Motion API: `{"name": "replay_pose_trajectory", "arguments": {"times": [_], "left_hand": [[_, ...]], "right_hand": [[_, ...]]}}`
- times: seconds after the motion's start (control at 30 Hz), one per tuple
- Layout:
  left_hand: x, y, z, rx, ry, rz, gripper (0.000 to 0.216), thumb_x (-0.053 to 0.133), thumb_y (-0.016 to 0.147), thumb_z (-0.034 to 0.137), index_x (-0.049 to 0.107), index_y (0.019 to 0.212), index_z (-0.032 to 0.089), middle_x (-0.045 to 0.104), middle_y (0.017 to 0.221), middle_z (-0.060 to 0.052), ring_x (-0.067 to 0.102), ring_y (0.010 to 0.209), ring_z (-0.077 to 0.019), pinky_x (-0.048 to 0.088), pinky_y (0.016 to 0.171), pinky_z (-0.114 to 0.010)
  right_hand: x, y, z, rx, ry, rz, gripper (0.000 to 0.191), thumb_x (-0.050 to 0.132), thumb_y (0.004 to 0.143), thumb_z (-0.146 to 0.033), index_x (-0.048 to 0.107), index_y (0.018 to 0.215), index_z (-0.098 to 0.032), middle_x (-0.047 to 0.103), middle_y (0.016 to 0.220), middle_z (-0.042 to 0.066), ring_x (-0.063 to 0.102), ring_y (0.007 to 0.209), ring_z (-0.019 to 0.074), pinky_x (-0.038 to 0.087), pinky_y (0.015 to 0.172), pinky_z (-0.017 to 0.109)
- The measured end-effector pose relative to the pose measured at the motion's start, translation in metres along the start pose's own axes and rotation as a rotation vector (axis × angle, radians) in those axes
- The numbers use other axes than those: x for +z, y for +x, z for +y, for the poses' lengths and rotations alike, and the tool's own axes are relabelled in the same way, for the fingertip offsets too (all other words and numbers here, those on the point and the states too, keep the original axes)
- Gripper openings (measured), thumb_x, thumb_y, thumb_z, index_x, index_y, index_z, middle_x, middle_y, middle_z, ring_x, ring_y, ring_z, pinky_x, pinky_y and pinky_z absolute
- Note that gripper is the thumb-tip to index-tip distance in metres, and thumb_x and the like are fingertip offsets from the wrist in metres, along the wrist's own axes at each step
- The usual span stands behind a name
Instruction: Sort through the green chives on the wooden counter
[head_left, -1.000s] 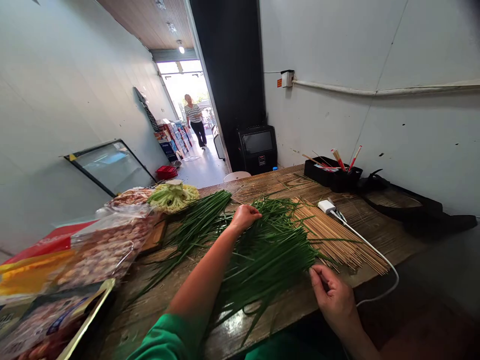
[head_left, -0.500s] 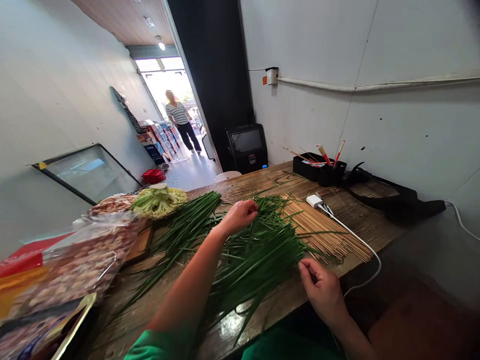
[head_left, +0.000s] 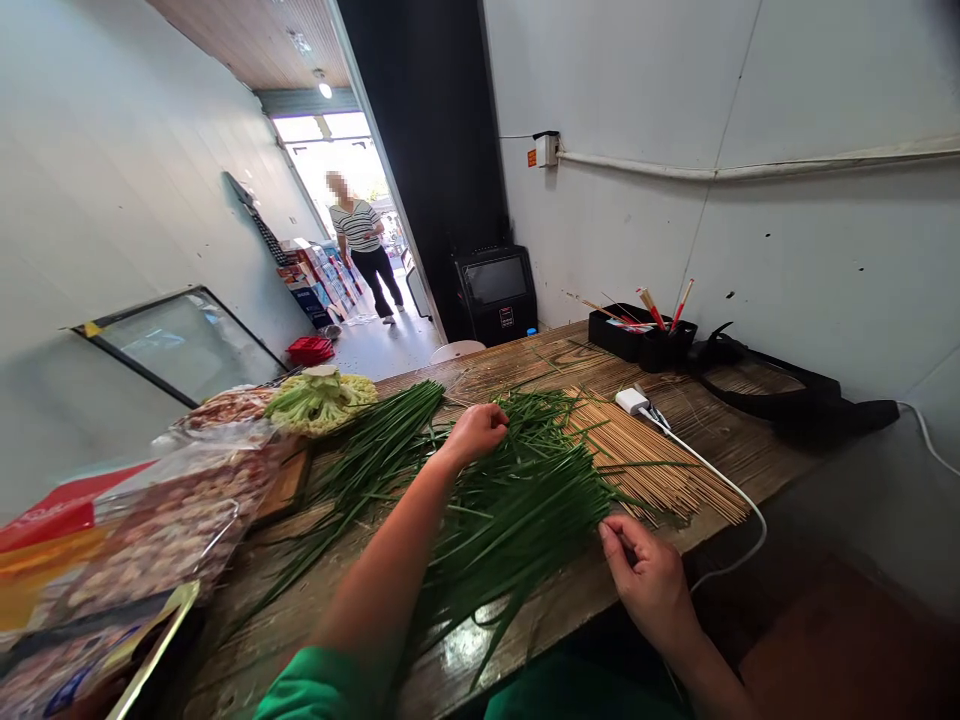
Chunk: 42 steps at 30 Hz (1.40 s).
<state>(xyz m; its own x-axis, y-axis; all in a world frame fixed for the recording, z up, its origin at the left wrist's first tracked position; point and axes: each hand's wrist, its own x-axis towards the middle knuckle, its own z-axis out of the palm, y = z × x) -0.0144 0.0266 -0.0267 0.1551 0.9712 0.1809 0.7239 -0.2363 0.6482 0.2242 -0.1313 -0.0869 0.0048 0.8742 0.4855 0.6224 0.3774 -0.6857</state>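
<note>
My left hand (head_left: 478, 434) is closed in a loose fist above loose, cut green chives (head_left: 536, 415). Anything between its fingers is hidden from me. At the right end of a thick bunch of long chives (head_left: 525, 520), my right hand (head_left: 651, 580) is pinched, thumb against forefinger. Its fingertips meet the bunch's edge, and I cannot make out what they grip. Many thin wooden skewers (head_left: 645, 460) lie side by side beyond that hand. Another bunch of chives (head_left: 375, 440) rests left of my left hand.
A cauliflower (head_left: 322, 400) and plastic bags of meat pieces (head_left: 180, 510) fill the left of the wooden table (head_left: 480, 375). A white charger (head_left: 631, 401) with its cable lies by the skewers. Behind are a black holder (head_left: 622, 335) and a black strap (head_left: 780, 375). A person (head_left: 364, 240) stands near the doorway.
My left hand has shifted slightly down and left, still closed. My right hand keeps its pinch in nearly the same place. The person in the background has changed stance, one arm now bent.
</note>
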Motion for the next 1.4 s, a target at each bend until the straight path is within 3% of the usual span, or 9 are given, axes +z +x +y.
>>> {"name": "replay_pose_trajectory", "arguments": {"times": [0.17, 0.27, 0.37, 0.47, 0.6, 0.7, 0.8, 0.97, 1.4], "left_hand": [[-0.002, 0.002, -0.004, -0.096, -0.399, -0.162, 0.025, 0.055, 0.071, 0.024, 0.065, 0.091, 0.012, 0.055, 0.060, 0.004, 0.044, 0.054, -0.0079, 0.032, 0.053, -0.021], [-0.001, 0.001, 0.000, -0.039, -0.540, -0.251, 0.031, 0.062, 0.072, 0.035, 0.065, 0.094, 0.012, 0.056, 0.062, 0.004, 0.046, 0.055, -0.0075, 0.033, 0.054, -0.021], [0.003, -0.004, 0.008, 0.026, -0.576, -0.299, 0.024, 0.064, 0.072, 0.034, 0.063, 0.081, 0.012, 0.058, 0.062, 0.003, 0.048, 0.057, -0.0072, 0.036, 0.056, -0.020], [0.007, -0.009, 0.018, 0.002, -0.571, -0.379, 0.016, 0.062, 0.071, 0.028, 0.060, 0.076, 0.013, 0.060, 0.060, 0.002, 0.049, 0.052, -0.0075, 0.037, 0.051, -0.020], [0.009, -0.014, 0.029, 0.023, -0.543, -0.484, 0.027, 0.060, 0.071, 0.023, 0.065, 0.095, 0.011, 0.066, 0.070, 0.000, 0.042, 0.046, -0.0044, 0.030, 0.045, -0.018], [0.010, -0.014, 0.032, 0.107, -0.476, -0.479, 0.036, 0.063, 0.074, 0.028, 0.068, 0.106, 0.012, 0.069, 0.074, -0.001, 0.049, 0.055, -0.0061, 0.036, 0.053, -0.018], [0.012, -0.014, 0.033, 0.122, -0.480, -0.435, 0.031, 0.068, 0.072, 0.034, 0.073, 0.093, 0.011, 0.069, 0.071, -0.001, 0.055, 0.063, -0.0097, 0.041, 0.061, -0.020], [0.015, -0.015, 0.035, 0.125, -0.534, -0.432, 0.026, 0.068, 0.072, 0.035, 0.070, 0.081, 0.011, 0.065, 0.066, -0.001, 0.051, 0.056, -0.0079, 0.040, 0.055, -0.020], [0.015, -0.017, 0.038, 0.127, -0.542, -0.426, 0.028, 0.065, 0.069, 0.030, 0.069, 0.089, 0.011, 0.062, 0.067, 0.001, 0.047, 0.055, -0.0066, 0.036, 0.052, -0.019]], "right_hand": [[0.000, 0.001, 0.000, -0.013, -0.007, 0.000, 0.027, 0.044, 0.093, -0.036, 0.060, 0.079, -0.019, 0.056, 0.057, -0.003, 0.049, 0.046, 0.0091, 0.037, 0.043, 0.020], [0.000, 0.001, -0.001, -0.026, -0.010, 0.007, 0.027, 0.044, 0.093, -0.036, 0.060, 0.079, -0.019, 0.056, 0.058, -0.003, 0.050, 0.048, 0.0091, 0.038, 0.045, 0.020], [-0.001, 0.001, 0.000, -0.032, -0.024, 0.009, 0.027, 0.044, 0.093, -0.036, 0.060, 0.079, -0.019, 0.055, 0.057, -0.003, 0.051, 0.049, 0.0094, 0.039, 0.048, 0.020], [-0.001, 0.000, 0.000, -0.023, -0.020, 0.004, 0.028, 0.044, 0.093, -0.037, 0.060, 0.079, -0.019, 0.055, 0.057, -0.003, 0.050, 0.048, 0.0091, 0.039, 0.047, 0.020], [-0.001, 0.000, 0.001, -0.003, 0.002, -0.003, 0.028, 0.045, 0.092, -0.037, 0.061, 0.080, -0.019, 0.056, 0.058, -0.003, 0.050, 0.048, 0.0087, 0.039, 0.048, 0.020], [-0.001, 0.000, 0.000, 0.014, 0.008, -0.012, 0.028, 0.044, 0.092, -0.038, 0.061, 0.081, -0.019, 0.057, 0.060, -0.003, 0.052, 0.050, 0.0091, 0.040, 0.049, 0.020], [-0.001, 0.001, 0.000, 0.011, -0.001, -0.009, 0.029, 0.044, 0.092, -0.038, 0.061, 0.080, -0.019, 0.056, 0.058, -0.003, 0.051, 0.049, 0.0094, 0.040, 0.049, 0.020], [-0.002, 0.001, 0.000, 0.002, -0.001, -0.006, 0.028, 0.044, 0.092, -0.037, 0.060, 0.079, -0.019, 0.056, 0.058, -0.003, 0.051, 0.049, 0.0093, 0.040, 0.049, 0.020], [-0.002, 0.001, 0.000, 0.023, -0.003, -0.013, 0.030, 0.044, 0.092, -0.040, 0.061, 0.080, -0.019, 0.058, 0.057, -0.003, 0.053, 0.047, 0.0103, 0.040, 0.047, 0.021]]}}
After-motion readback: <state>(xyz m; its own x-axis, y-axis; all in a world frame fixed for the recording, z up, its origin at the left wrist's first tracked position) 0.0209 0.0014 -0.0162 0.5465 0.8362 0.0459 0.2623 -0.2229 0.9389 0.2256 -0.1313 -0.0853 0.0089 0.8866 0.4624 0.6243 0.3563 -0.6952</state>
